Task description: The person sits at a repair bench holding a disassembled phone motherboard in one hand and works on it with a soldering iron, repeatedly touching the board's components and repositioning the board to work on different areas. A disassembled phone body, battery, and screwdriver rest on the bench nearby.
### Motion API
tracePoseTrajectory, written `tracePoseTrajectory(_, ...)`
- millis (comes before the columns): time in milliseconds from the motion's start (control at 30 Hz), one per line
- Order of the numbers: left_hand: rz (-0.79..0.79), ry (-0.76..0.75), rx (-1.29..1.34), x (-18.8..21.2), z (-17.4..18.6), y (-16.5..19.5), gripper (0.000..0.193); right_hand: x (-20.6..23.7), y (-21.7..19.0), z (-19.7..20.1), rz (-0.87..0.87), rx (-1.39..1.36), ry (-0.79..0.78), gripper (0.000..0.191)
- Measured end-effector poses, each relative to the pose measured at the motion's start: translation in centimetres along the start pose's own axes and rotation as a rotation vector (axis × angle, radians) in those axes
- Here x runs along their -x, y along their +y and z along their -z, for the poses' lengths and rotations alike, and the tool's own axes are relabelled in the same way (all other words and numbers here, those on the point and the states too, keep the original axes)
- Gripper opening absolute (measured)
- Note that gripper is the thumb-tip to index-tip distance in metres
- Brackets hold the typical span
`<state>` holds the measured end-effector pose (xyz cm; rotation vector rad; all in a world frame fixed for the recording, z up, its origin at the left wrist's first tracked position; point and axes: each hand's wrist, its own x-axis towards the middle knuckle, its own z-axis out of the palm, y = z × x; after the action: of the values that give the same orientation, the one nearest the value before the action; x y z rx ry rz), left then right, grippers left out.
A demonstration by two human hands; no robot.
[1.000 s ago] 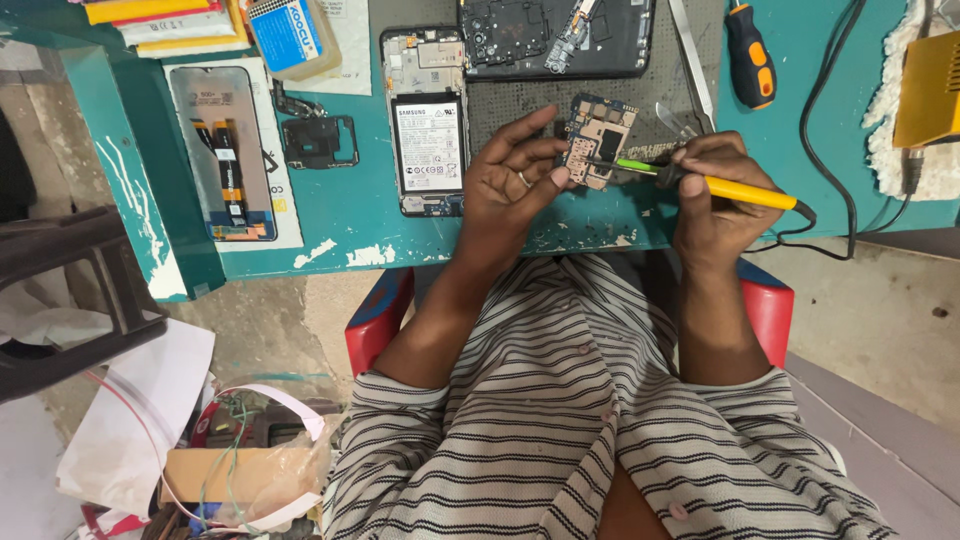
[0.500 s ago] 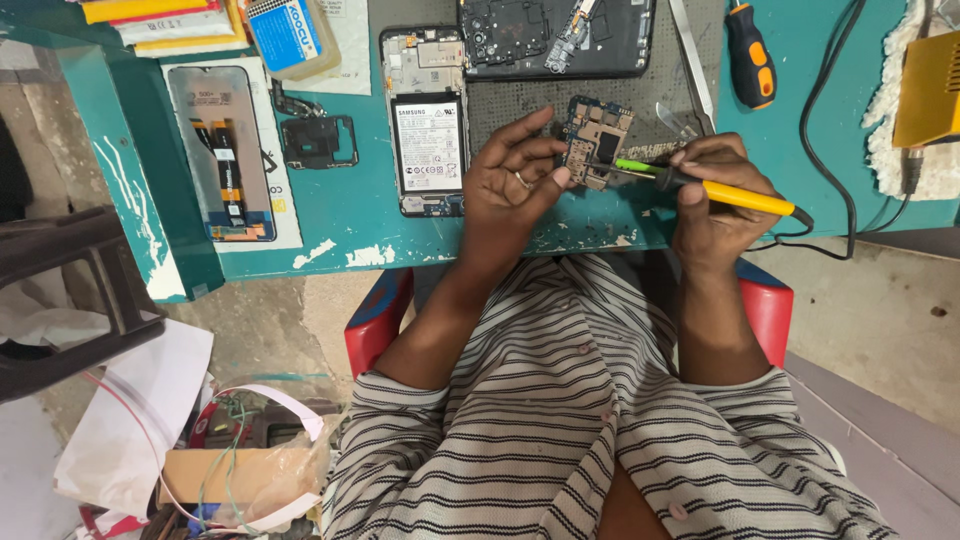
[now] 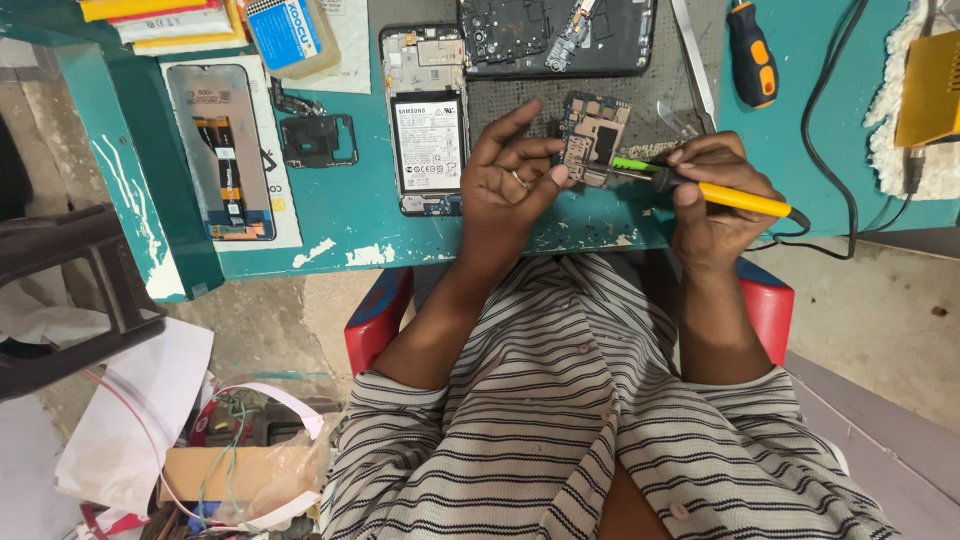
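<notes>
board and iron tip had drifted a touch rightward, still met over the worktop [image 3: 330, 215]

i saw my left hand [image 3: 510, 185] keep the small circuit board [image 3: 592, 138] pinched upright between thumb and curled fingers [image 3: 540, 152], above the worktop's near edge; my right hand [image 3: 712, 190] stayed closed round the yellow soldering iron [image 3: 735, 197], its tip against the board's lower edge, so the same joint was being worked.

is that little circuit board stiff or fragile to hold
The circuit board is probably stiff: it stays flat, pinched at one edge by the left hand. Likely light, since fingertips alone carry it. Its exposed small parts suggest it is fragile.
</notes>
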<state>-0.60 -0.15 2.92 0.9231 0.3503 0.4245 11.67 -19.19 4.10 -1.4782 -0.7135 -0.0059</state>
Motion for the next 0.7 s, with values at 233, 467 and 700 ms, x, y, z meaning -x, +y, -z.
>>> tracePoseTrajectory(233,0.082,-0.008,0.104,0.0,-0.1,1.0,0.07,0.1,0.3,0.0,-0.045,-0.07,0.014,0.028)
tracePoseTrajectory(467,0.095,-0.045,0.185,0.0,0.1,1.2,0.073,0.0,0.3,0.0,-0.05,-0.047,0.008,0.027)
tracePoseTrajectory(700,0.106,-0.042,0.162,0.1,0.3,1.1,0.073,0.1,0.6,-0.1,-0.016,-0.101,-0.002,0.031)
